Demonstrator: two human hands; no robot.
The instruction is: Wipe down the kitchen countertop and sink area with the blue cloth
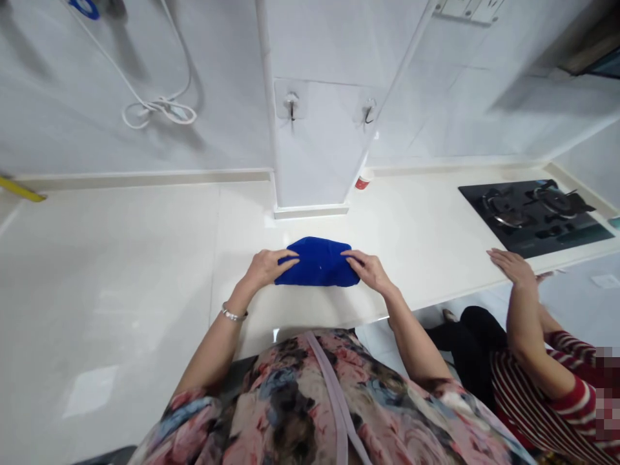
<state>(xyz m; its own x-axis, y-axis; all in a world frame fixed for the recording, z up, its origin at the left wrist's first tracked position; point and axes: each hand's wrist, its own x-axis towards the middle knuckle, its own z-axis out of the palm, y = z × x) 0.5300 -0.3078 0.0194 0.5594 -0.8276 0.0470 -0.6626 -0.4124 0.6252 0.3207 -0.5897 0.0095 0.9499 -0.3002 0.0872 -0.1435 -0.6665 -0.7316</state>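
the left hand (265, 268) and right hand (372, 271) had fingers (285, 254) pinched nearly together on opposite ends of the cloth (320, 265), on the counter (145, 245), where an uneven tug could have skewed it.

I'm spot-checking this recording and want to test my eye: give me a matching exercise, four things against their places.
1. blue cloth
2. gas stove
3. red-and-white cup
4. white cable

A. hanging, bundled, at upper left
B. just right of the foot of the pillar
C. between left hand and right hand
D. toward the right end of the counter

Pairs: 1-C, 2-D, 3-B, 4-A
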